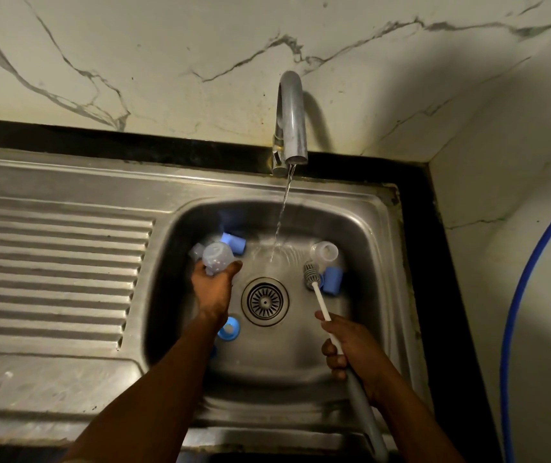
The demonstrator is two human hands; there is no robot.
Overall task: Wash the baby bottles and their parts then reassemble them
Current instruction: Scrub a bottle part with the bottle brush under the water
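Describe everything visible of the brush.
The brush is a long wand: a thin white stem, a thicker grey handle and a small grey ribbed head. The right hand grips it where stem meets handle. It slants over the sink, head low in the basin beside a blue cap; whether they touch is unclear. The water stream misses it.

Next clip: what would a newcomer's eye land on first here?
The tap at the back runs a thin stream into the steel sink. Below, the left hand holds a clear bottle at the basin's left, and the right hand grips a bottle brush on the right, among scattered blue parts.
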